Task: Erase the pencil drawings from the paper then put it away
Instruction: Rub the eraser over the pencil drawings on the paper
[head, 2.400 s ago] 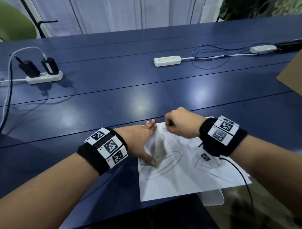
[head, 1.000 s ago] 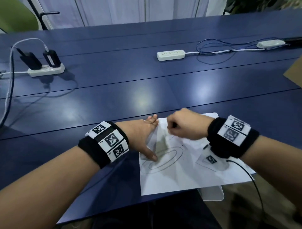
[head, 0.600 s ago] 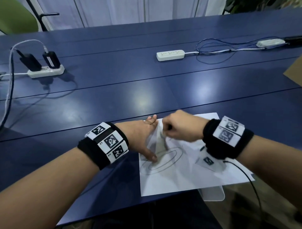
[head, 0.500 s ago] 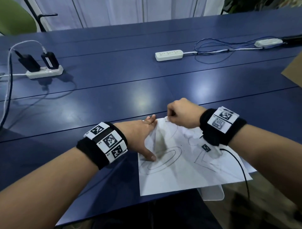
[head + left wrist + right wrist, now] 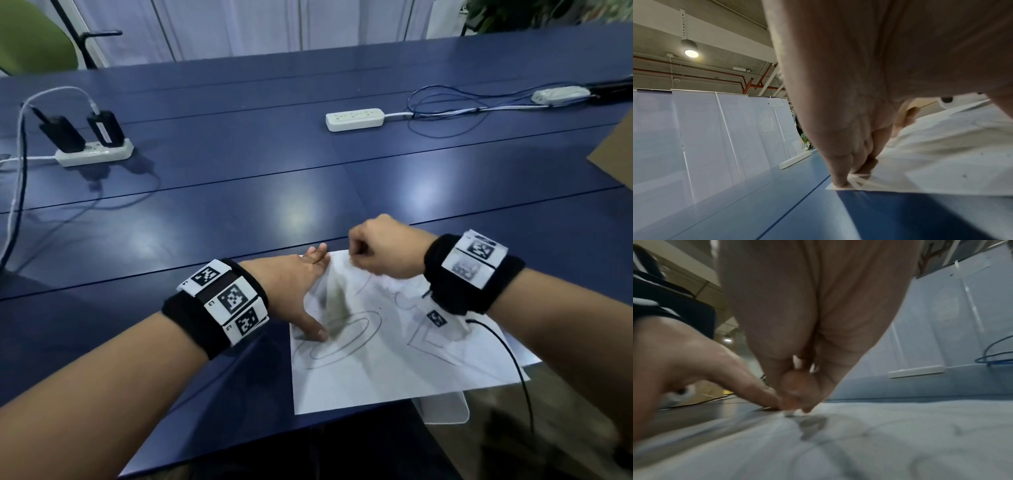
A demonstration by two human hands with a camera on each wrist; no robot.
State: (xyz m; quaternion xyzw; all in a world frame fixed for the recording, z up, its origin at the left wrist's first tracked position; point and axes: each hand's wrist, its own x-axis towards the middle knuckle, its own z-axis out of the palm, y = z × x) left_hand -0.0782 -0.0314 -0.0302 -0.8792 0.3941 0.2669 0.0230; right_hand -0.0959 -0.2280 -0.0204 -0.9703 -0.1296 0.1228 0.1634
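Observation:
A white paper with pencil drawings lies at the near edge of the blue table. An oval and a triangle still show on it. My left hand lies flat on the paper's left edge, fingers straight and thumb spread, pressing the sheet down with its fingertips. My right hand is curled above the paper's far left corner. It pinches a small white eraser against the blurred sheet, right beside my left hand.
A power strip with two black adapters sits far left. A second white strip, loose cables and a third strip lie at the back. Cardboard is at the right edge. A white flat piece sticks out under the paper.
My right hand has rubbed back and forth over the paper's upper left part and now sits at the far corner. My left hand has stayed pressed on the sheet.

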